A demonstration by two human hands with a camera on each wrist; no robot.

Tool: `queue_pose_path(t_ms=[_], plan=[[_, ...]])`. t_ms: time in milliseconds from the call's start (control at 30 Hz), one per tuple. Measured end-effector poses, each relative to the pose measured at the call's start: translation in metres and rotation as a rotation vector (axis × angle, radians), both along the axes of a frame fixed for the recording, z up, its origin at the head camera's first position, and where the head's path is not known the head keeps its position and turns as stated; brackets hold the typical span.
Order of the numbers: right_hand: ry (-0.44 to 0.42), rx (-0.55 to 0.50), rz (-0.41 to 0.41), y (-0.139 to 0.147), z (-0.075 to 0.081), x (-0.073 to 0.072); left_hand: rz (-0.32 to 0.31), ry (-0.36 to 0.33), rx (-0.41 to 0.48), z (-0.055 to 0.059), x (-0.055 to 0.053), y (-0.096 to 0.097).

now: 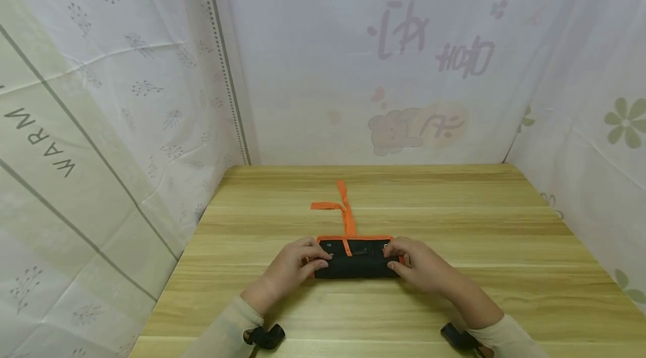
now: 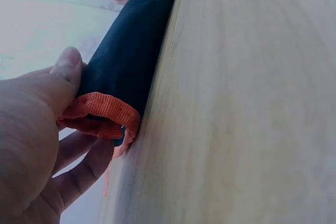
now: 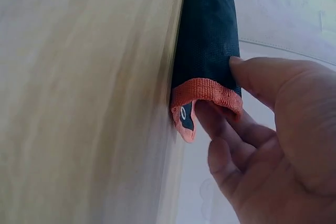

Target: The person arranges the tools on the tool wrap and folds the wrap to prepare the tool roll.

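A black cloth tool roll with orange edging lies folded over on itself on the table, its long side crosswise. Orange tie straps run from its far edge away across the wood. My left hand pinches the left end of the roll; in the left wrist view the thumb lies on the black cloth and the fingers are beneath the orange rim. At the right end, my right hand pinches the fold, its thumb outside and its fingers at the open end. Small white marks show on the flap.
The wood-grain table extends around the roll. Patterned cloth curtains hang behind it and on both sides. A black device is strapped to the left wrist, and another black device to the right.
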State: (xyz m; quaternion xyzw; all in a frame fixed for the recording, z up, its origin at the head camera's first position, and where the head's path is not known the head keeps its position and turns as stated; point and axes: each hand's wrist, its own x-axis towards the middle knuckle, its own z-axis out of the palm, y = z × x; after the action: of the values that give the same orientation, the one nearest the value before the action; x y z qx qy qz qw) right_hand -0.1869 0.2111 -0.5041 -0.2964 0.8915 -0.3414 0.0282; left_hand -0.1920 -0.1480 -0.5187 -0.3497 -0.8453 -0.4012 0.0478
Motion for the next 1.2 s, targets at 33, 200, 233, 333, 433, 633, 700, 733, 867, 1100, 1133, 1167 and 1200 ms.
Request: queue_pose_path(t_ms=[33, 200, 233, 333, 433, 633, 700, 733, 867, 1100, 1133, 1167, 1200], plan=[[0.034, -0.003, -0.008, -0.001, 0.000, -0.001, 0.008, 0.015, -0.009, 0.000, 0.000, 0.000], [0.202, 0.034, -0.032, -0.002, -0.002, -0.003, 0.051, 0.080, -0.116, 0.000, 0.002, -0.002], [0.236, 0.050, -0.032, -0.002, -0.002, -0.003, 0.057, 0.095, -0.142, 0.000, 0.002, -0.002], [0.314, 0.104, -0.033, -0.001, -0.001, -0.003, 0.064, 0.142, -0.201, -0.001, 0.003, -0.003], [0.349, 0.152, -0.025, 0.001, 0.002, -0.001, 0.063, 0.181, -0.259, -0.001, 0.003, -0.004], [0.335, 0.235, 0.001, 0.003, 0.006, -0.001, 0.077, 0.187, -0.359, -0.002, 0.001, -0.004], [0.318, 0.250, 0.012, 0.002, 0.007, -0.003, 0.083, 0.167, -0.365, -0.002, 0.001, -0.004], [0.314, 0.259, 0.017, 0.002, 0.007, -0.004, 0.085, 0.161, -0.365, -0.002, 0.001, -0.004], [0.298, 0.282, 0.037, 0.002, 0.006, -0.011, 0.089, 0.145, -0.357, -0.003, -0.001, -0.004], [0.270, 0.278, 0.037, 0.004, 0.004, -0.017, 0.101, 0.143, -0.303, -0.003, -0.002, -0.004], [0.269, 0.274, 0.034, 0.003, 0.004, -0.018, 0.101, 0.148, -0.296, -0.003, -0.002, -0.004], [0.268, 0.269, 0.033, 0.003, 0.003, -0.018, 0.101, 0.154, -0.291, -0.003, -0.002, -0.005], [0.269, 0.261, 0.032, 0.003, 0.003, -0.018, 0.100, 0.159, -0.284, -0.003, -0.001, -0.005]])
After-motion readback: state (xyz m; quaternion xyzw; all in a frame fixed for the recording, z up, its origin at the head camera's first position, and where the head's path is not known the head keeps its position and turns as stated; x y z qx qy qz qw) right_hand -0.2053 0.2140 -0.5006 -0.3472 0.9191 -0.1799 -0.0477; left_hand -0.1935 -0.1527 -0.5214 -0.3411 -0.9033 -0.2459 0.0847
